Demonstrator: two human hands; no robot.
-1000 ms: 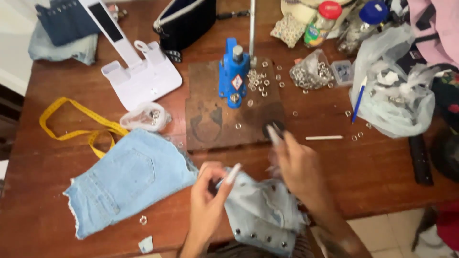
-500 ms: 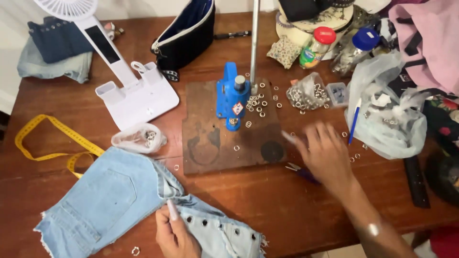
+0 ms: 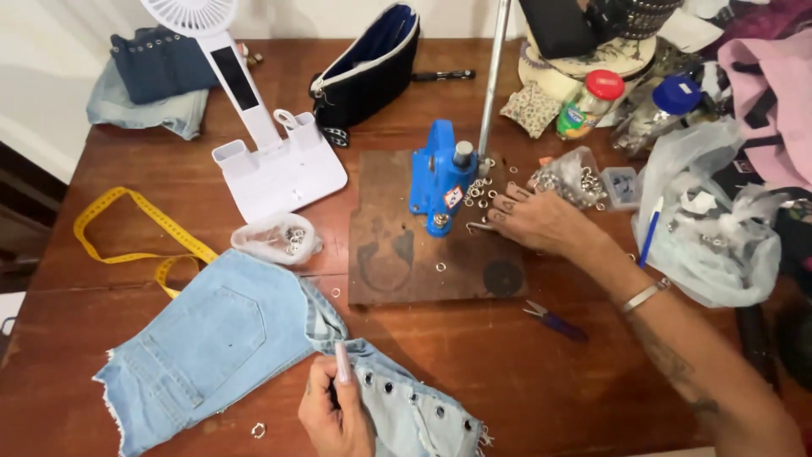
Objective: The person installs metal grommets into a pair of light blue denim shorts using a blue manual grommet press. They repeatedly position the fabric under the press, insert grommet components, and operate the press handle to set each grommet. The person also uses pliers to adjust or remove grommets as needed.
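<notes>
Head view, left to right: yellow tape measure (image 3: 127, 239) at far left, light denim shorts (image 3: 211, 338) spread on the near table, their eyelet-studded edge running right and nearward; left hand (image 3: 334, 415) clenched on that edge, thumb up. Blue press (image 3: 438, 178) stands on the dark board (image 3: 397, 254) mid-table, loose metal eyelets (image 3: 478, 190) heaped just right of it. Right hand (image 3: 541, 222), clearly the nearer one, lies just right of the heap, fingers loosely spread, fingertips touching the eyelets, gripping nothing visible.
</notes>
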